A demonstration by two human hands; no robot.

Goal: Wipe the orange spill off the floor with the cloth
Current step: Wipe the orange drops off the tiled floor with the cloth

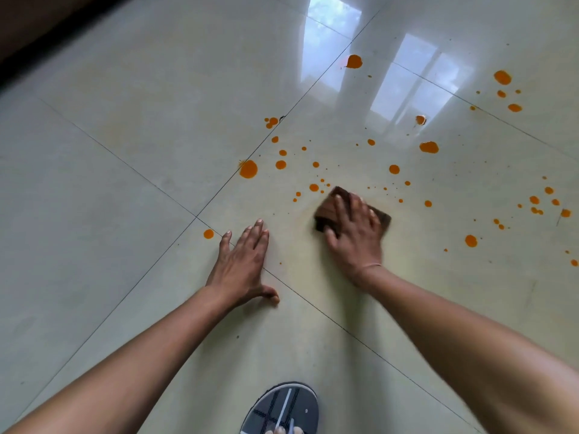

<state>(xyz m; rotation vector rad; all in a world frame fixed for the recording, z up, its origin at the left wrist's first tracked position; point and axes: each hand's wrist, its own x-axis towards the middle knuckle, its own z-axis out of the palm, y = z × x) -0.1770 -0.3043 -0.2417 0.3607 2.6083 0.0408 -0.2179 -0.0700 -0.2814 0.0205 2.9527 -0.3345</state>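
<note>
A dark brown folded cloth lies on the glossy cream floor tiles. My right hand presses flat on top of it, fingers spread. My left hand rests flat on the floor to the cloth's left, palm down, holding nothing. Orange spill drops are scattered over the tiles: a large one ahead of my left hand, one just left of its fingers, many small ones right beyond the cloth, and more at the far right. A faint yellowish smear surrounds the cloth.
A dark wall base runs along the upper left corner. A foot in a grey patterned sandal stands at the bottom centre. Window reflections shine on the tiles at the top. Dark grout lines cross near my left hand.
</note>
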